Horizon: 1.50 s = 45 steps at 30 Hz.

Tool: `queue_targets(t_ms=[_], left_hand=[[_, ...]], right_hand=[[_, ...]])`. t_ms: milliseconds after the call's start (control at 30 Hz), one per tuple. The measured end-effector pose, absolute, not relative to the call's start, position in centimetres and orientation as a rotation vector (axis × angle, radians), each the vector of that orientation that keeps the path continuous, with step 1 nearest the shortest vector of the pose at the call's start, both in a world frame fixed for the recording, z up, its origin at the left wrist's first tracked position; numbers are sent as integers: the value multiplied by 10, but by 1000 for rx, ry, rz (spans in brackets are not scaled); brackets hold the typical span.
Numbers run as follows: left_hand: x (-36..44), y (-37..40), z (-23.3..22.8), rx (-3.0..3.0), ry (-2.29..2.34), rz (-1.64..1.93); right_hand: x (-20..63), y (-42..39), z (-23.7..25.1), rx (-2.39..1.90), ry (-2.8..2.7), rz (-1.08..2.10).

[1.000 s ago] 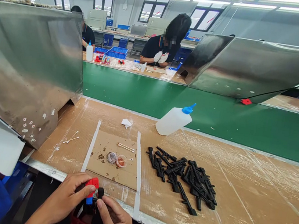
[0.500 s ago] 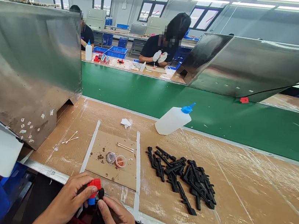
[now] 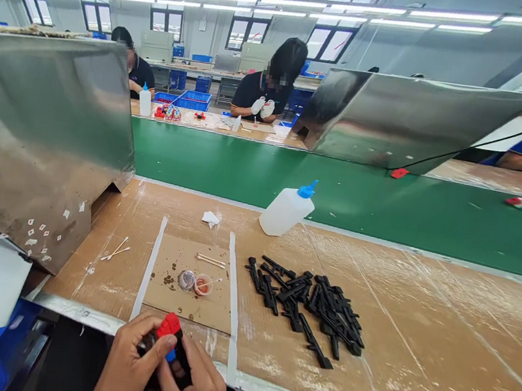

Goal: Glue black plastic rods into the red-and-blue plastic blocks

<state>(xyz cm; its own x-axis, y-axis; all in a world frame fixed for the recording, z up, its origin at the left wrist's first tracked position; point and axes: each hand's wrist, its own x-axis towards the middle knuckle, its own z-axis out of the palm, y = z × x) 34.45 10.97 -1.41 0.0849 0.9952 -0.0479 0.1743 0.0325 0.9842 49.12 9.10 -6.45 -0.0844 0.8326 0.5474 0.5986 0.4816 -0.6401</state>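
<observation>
Close to the table's front edge, my left hand (image 3: 130, 355) is closed around a small red and blue plastic toy figure (image 3: 170, 324); its red top shows above the fingers. My right hand (image 3: 200, 378) presses in from the other side, gripping a black plastic piece (image 3: 183, 369) against the figure. Fingers cover most of both parts, so how they join is hidden. Beyond my hands, a cardboard sheet (image 3: 159, 301) carries a small cup of reddish liquid (image 3: 202, 286) with a cotton swab in it, and a silvery dish (image 3: 186, 279) beside it.
Right of the cardboard lies a pile of black toy guns (image 3: 300, 292). Behind it a white bottle (image 3: 285, 212) with a blue nozzle leans. A metal partition (image 3: 45, 139) rises at left, and a green conveyor belt (image 3: 227, 158) runs across. Co-workers sit beyond it.
My hands have drawn together, and the black piece now lies alongside the figure, more covered by fingers. The head view has shifted slightly. At far right, another person's arm has come into view.
</observation>
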Motion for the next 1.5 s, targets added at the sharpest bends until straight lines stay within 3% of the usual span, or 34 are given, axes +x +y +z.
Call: queue_targets(t_ms=[300,733,933,1267,1367,1500], left_hand=[[340,94,-19,475,817,1049],[333,93,-24,633,799,1126],[329,100,-14,659,787,1064],[337,93,-17,556,790,1118],[335,93,-19,552,835,1168],[330,95,-14,492,812,1229]], right_hand=[[476,87,-29,-1148,-1680,505],[476,83,-32,-1089,-1734,271],[478,80,-24,-1190,-1811,549],[475,85,-27,-1188,-2007,99],[476,88,-19,-1181,-1998,203],[485,87,-5,-1187,-1838,638]])
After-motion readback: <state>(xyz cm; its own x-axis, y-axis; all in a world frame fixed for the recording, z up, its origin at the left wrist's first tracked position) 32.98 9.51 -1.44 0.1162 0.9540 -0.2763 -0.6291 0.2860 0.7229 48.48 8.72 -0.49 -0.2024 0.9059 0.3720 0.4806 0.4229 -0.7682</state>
